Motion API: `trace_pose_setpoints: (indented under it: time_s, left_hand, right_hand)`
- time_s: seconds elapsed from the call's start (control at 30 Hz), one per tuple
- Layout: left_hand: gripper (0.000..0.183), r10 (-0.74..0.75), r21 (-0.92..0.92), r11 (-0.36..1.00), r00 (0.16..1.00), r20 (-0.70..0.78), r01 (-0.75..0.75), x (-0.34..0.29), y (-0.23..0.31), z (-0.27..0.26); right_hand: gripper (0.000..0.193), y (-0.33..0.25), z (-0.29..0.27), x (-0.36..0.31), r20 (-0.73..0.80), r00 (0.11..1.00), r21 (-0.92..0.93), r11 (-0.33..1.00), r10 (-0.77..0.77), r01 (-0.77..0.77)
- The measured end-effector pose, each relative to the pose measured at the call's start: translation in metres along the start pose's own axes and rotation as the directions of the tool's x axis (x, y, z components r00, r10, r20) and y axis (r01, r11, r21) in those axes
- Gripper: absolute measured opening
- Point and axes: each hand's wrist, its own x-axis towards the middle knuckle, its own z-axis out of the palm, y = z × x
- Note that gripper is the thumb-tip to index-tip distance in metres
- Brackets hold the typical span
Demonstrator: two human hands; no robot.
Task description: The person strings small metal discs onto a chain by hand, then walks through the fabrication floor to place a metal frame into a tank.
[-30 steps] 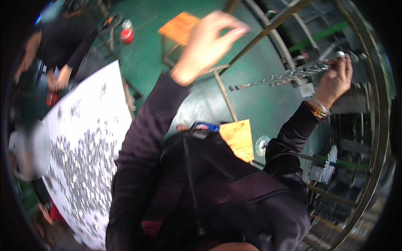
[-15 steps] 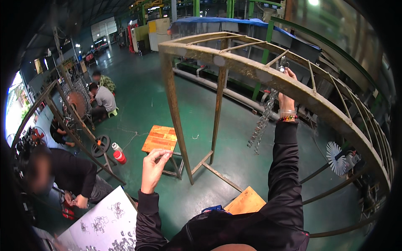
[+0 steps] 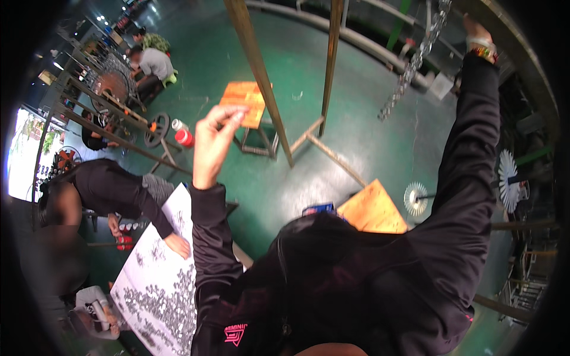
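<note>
My left hand (image 3: pixel 214 142) is raised in front of the wooden stool, thumb and fingertips pressed together. Whatever it pinches, if anything, is too small to make out. At the upper right my right hand (image 3: pixel 477 32) reaches up to the curved metal bar (image 3: pixel 525 50) of a large frame. Its fingers are dark and cut off by the picture's rim, so their grip does not show. Left of that hand, shiny strands of metal links (image 3: pixel 418 59) dangle free.
Upright legs (image 3: pixel 255 59) of the frame stand ahead, beside a wooden stool (image 3: pixel 240 95). An orange-brown wooden top (image 3: pixel 374 207) lies close in front. At left, a co-worker (image 3: pixel 113 196) reaches over a white board (image 3: pixel 139 285) strewn with metal links. Bottles (image 3: pixel 184 138) stand on the floor.
The view has tilted downward, so the frame's top has mostly left the picture. My right hand now appears farther right and higher. My left hand keeps its pinch. The co-worker's hand has come onto the white board.
</note>
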Motion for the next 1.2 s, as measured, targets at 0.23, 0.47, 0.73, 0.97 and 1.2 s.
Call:
trace_pose_setpoints:
  time_s: [0.23, 0.47, 0.73, 0.97, 1.2]
  left_hand:
    - [0.016, -0.039, 0.029, 0.999, 0.999, -0.030, 0.040, -0.008, 0.002, 0.002]
    - [0.015, -0.059, 0.174, 0.981, 0.985, -0.161, 0.088, -0.074, -0.026, -0.029]
    - [0.019, -0.658, 0.241, 0.730, 0.753, -0.005, 0.639, -0.284, -0.095, 0.058]
    - [0.019, -0.641, -0.228, 0.496, 0.176, -0.747, 0.838, -0.433, -0.073, 0.082]
    - [0.019, -0.454, -0.322, 0.414, -0.113, -0.884, 0.851, -0.466, -0.095, 0.026]
  right_hand:
    - [0.021, -0.004, 0.000, -0.005, 0.032, 0.983, 0.040, 0.982, 0.182, -0.183]
    - [0.019, -0.148, 0.124, -0.139, -0.124, 0.959, 0.882, 0.471, 0.256, -0.011]
    - [0.020, -0.425, 0.174, -0.321, 0.208, 0.910, -0.003, -0.930, -0.360, -0.367]
    - [0.016, -0.524, 0.166, -0.372, 0.124, 0.742, -0.730, -0.567, -0.659, -0.382]
    - [0.023, -0.545, 0.173, -0.382, 0.112, 0.720, -0.394, -0.696, -0.684, -0.600]
